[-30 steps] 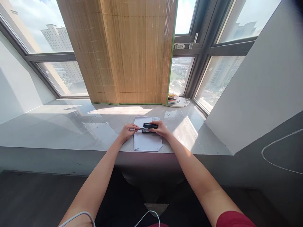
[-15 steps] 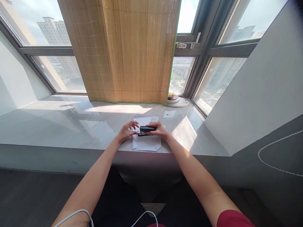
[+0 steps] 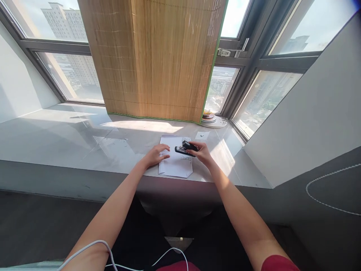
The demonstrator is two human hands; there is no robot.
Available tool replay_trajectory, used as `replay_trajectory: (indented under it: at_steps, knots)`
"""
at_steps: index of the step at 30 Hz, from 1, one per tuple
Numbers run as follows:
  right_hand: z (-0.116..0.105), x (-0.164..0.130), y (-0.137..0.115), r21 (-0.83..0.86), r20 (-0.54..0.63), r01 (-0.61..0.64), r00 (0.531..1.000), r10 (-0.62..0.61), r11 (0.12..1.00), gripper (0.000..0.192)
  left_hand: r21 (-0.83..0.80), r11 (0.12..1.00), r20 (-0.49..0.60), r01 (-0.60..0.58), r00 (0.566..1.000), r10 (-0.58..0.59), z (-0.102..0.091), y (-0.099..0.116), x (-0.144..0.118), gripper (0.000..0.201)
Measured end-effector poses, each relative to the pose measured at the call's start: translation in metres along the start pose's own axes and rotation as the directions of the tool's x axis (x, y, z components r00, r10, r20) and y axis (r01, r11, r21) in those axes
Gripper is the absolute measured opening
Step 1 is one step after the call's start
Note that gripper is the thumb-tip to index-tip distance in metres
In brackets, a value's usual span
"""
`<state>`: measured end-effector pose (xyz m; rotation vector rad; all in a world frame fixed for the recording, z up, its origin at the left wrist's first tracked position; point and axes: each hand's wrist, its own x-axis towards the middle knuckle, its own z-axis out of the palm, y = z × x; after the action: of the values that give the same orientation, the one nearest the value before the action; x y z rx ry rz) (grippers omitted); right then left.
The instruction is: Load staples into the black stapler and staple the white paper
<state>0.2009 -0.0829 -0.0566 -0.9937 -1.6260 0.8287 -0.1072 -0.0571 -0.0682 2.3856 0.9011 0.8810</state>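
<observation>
Your right hand (image 3: 202, 153) has carried the black stapler (image 3: 186, 148) rightward and a little farther away since half a second ago, when both hands met at it over the middle of the sheet — now your left hand (image 3: 154, 156) has let go and lies apart from it. You hold the stapler by its right end, fingers closed around it, with its left end pointing out over the white paper (image 3: 175, 162); its top arm looks lifted slightly from the base, though it is too small to be sure. The stapler hovers above the far right part of the sheet. Your left hand rests with fingers loosely spread, its fingertips touching the paper's left edge and holding nothing.

The paper lies on the grey stone windowsill (image 3: 70, 143), its near edge just beside the sill's front lip. Just beyond its far right corner sits a small white scrap (image 3: 202, 135). Farther off to the right, by the window frame, is a stack of plates (image 3: 212, 119). A bamboo blind (image 3: 158, 56) hangs down behind the sheet, its lower edge meeting the sill. White cables (image 3: 113, 256) cross your lap at the near edge of the view.
</observation>
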Motion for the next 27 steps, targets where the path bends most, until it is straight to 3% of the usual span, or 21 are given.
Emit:
replay_trajectory:
  at_steps: [5,8,12,16,21,27]
  knots:
    - [-0.078,-0.043,-0.003,-0.31,-0.064,-0.073,0.996,0.056,0.948,0.048,0.07,0.997,0.062,-0.014,0.998,0.01,0.004,0.001,0.0,0.031]
    - [-0.094,-0.058,-0.004,-0.46,0.016,-0.026,0.999,0.037,0.888,0.041,0.102,0.994,0.055,-0.051,0.997,0.045,0.004,0.003,0.002,0.024]
    - [-0.075,-0.062,-0.003,-0.505,0.073,0.083,0.996,-0.053,0.859,0.038,0.09,0.993,0.081,-0.079,0.994,0.072,0.013,0.019,0.008,0.02]
    - [-0.054,-0.059,-0.004,-0.585,0.074,0.167,0.985,-0.153,0.793,0.035,0.101,0.986,0.207,-0.132,0.972,0.109,0.038,0.047,0.016,0.044]
    - [-0.047,-0.06,-0.005,-0.673,0.052,0.159,0.984,-0.168,0.722,0.035,0.216,0.974,0.351,-0.06,0.936,-0.02,0.06,0.064,0.018,0.062]
    - [-0.04,-0.062,0.001,-0.759,0.015,0.159,0.974,-0.227,0.631,0.04,0.24,0.97,0.324,-0.03,0.945,-0.05,0.067,0.067,0.011,0.065]
